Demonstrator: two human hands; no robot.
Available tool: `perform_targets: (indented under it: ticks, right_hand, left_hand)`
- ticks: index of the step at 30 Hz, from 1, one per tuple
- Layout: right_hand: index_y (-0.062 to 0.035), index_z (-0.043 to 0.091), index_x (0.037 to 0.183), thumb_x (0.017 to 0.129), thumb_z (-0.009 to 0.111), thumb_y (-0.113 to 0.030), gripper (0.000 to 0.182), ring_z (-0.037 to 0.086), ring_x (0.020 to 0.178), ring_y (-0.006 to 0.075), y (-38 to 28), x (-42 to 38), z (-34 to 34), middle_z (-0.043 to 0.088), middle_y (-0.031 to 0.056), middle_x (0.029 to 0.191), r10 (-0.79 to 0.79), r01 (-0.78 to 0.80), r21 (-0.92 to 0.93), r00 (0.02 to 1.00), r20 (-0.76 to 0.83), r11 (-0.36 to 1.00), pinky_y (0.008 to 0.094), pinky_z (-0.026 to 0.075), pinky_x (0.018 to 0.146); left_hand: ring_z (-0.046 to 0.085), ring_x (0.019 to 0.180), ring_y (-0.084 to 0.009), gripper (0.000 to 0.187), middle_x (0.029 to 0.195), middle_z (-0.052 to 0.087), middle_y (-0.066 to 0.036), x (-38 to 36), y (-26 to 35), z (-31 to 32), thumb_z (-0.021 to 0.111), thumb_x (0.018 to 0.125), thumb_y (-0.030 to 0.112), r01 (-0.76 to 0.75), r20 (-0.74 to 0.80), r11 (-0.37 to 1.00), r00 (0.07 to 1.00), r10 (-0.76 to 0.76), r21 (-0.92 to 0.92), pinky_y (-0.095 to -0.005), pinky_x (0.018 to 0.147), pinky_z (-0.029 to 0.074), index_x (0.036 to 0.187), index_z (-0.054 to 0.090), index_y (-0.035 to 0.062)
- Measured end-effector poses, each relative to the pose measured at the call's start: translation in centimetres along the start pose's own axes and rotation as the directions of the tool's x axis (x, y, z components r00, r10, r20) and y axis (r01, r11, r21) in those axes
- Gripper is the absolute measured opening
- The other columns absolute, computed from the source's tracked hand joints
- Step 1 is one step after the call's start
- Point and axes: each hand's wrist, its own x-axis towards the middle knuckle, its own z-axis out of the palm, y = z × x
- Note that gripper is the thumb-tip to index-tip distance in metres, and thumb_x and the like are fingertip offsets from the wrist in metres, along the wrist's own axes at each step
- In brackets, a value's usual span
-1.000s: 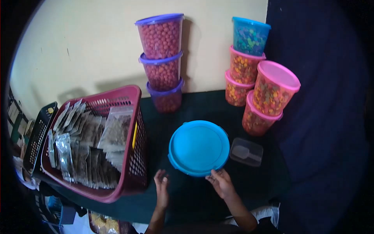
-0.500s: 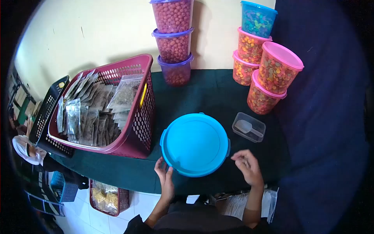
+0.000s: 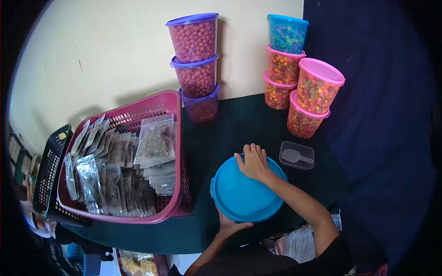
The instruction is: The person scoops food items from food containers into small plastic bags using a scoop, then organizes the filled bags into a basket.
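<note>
A round tub with a blue lid [image 3: 246, 193] stands on the dark green cloth in front of me. My right hand [image 3: 254, 163] lies across the lid's far edge, fingers curled over the rim and thumb on top. On the near left side, my left hand [image 3: 230, 225] holds the tub below the lid, its thumb along the front and its fingers partly hidden. Behind and to the right sits a small clear plastic box [image 3: 284, 161] with a scoop [image 3: 294, 156] in it.
At left, a maroon basket [image 3: 177, 202] holds many filled zip bags [image 3: 156, 138], with a black basket [image 3: 46, 175] beside it. Purple-lidded tubs [image 3: 195, 76] are stacked by the wall. Pink-lidded tubs [image 3: 320, 87] and a blue-lidded tub [image 3: 287, 37] stand at back right.
My right hand has moved from beside the tub onto the lid's far edge. My left hand has closed further around the tub's near side. The camera view has shifted.
</note>
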Motion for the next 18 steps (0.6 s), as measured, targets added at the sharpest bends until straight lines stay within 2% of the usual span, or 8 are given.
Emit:
perform_targets:
  ticks: [1, 5, 7, 11, 13, 14, 16, 18]
  right_hand:
    - [0.0022, 0.048, 0.083, 0.078, 0.047, -0.033, 0.036, 0.046, 0.085, 0.0326, -0.1, 0.0, 0.0, 0.047, 0.0187, 0.088, 0.007, -0.006, 0.024, 1.0, -0.022, 1.0, 0.0441, 0.035, 0.073]
    - [0.0033, 0.047, 0.08, 0.077, 0.05, -0.029, 0.033, 0.046, 0.081, 0.032, -0.2, 0.1, 0.5, 0.045, 0.0188, 0.083, -0.008, 0.016, 0.078, 0.994, -0.109, 0.997, 0.0424, 0.036, 0.072]
    - [0.0033, 0.047, 0.079, 0.077, 0.051, -0.028, 0.031, 0.045, 0.08, 0.0318, -0.2, 0.1, 0.6, 0.045, 0.0188, 0.083, 0.005, 0.006, 0.091, 0.993, -0.122, 0.996, 0.0416, 0.037, 0.071]
    - [0.0026, 0.047, 0.077, 0.076, 0.053, -0.025, 0.028, 0.045, 0.078, 0.0315, -0.3, 0.0, 0.5, 0.044, 0.0185, 0.081, 0.006, 0.011, 0.109, 0.989, -0.15, 0.994, 0.0402, 0.037, 0.07]
    - [0.0021, 0.047, 0.077, 0.075, 0.054, -0.025, 0.028, 0.045, 0.078, 0.0312, -0.3, 0.0, 0.7, 0.044, 0.0179, 0.081, 0.023, -0.004, 0.111, 0.985, -0.169, 0.994, 0.0402, 0.037, 0.07]
    - [0.0016, 0.046, 0.077, 0.074, 0.054, -0.024, 0.027, 0.045, 0.078, 0.0309, -0.2, 0.1, 0.7, 0.044, 0.0173, 0.081, 0.011, 0.01, 0.115, 0.984, -0.176, 0.993, 0.0402, 0.037, 0.069]
    - [0.0009, 0.046, 0.078, 0.073, 0.055, -0.024, 0.027, 0.044, 0.077, 0.0301, -0.5, 0.2, 0.2, 0.043, 0.0165, 0.08, -0.009, 0.031, 0.091, 0.971, -0.241, 0.995, 0.0399, 0.036, 0.068]
    - [0.0003, 0.045, 0.079, 0.073, 0.055, -0.024, 0.027, 0.044, 0.076, 0.0293, -0.7, 0.1, -0.1, 0.043, 0.0157, 0.08, -0.039, 0.062, 0.071, 0.954, -0.296, 0.996, 0.0396, 0.035, 0.067]
  left_hand:
    - [0.022, 0.119, -0.0274, 0.137, 0.129, 0.012, -0.018, 0.1, 0.0, -0.2, 0.084, 0.037, 0.037, -0.068, 0.03, 0.992, 0.997, 0.065, 0.108, -0.0401, 0.098, 0.022, 0.125, -0.014, 0.0022]
    - [0.023, 0.119, -0.028, 0.134, 0.128, 0.013, -0.017, 0.6, -1.7, -1.1, 0.083, 0.038, 0.037, -0.214, 0.1, 0.945, 0.976, 0.195, 0.248, -0.0407, 0.099, 0.019, 0.125, -0.012, 0.0015]
    - [0.022, 0.119, -0.0286, 0.135, 0.128, 0.013, -0.017, 0.6, -5.3, -1.8, 0.083, 0.038, 0.038, -0.278, 0.212, 0.795, 0.958, 0.191, 0.54, -0.0408, 0.099, 0.015, 0.124, -0.015, 0.0027]
    - [0.015, 0.122, -0.0284, 0.134, 0.13, 0.007, -0.018, -0.6, -8.8, -2.1, 0.08, 0.042, 0.044, -0.271, 0.13, 0.889, 0.962, 0.239, 0.369, -0.0444, 0.1, 0.009, 0.124, -0.018, 0.0032]
    - [0.015, 0.123, -0.0271, 0.119, 0.134, 0.008, -0.015, -1.1, -9.5, -3.1, 0.074, 0.054, 0.044, -0.32, 0.307, 0.55, 0.944, 0.119, 0.771, -0.0483, 0.1, 0.002, 0.129, -0.01, 0.008]
    - [0.015, 0.123, -0.0271, 0.119, 0.134, 0.008, -0.015, -1.0, -10.2, -2.9, 0.074, 0.054, 0.044, -0.333, 0.327, 0.557, 0.938, 0.114, 0.761, -0.0483, 0.1, 0.002, 0.129, -0.01, 0.008]
    - [0.003, 0.125, -0.0281, 0.128, 0.133, -0.005, -0.02, -0.9, -10.2, -1.8, 0.072, 0.05, 0.053, -0.235, 0.325, 0.84, 0.943, 0.075, 0.489, -0.0506, 0.098, -0.003, 0.124, -0.021, 0.0054]
    - [0.004, 0.125, -0.0286, 0.128, 0.132, -0.006, -0.02, -1.2, -10.0, -2.1, 0.072, 0.051, 0.052, -0.284, 0.26, 0.79, 0.952, 0.163, 0.544, -0.0501, 0.098, -0.002, 0.124, -0.022, 0.0062]
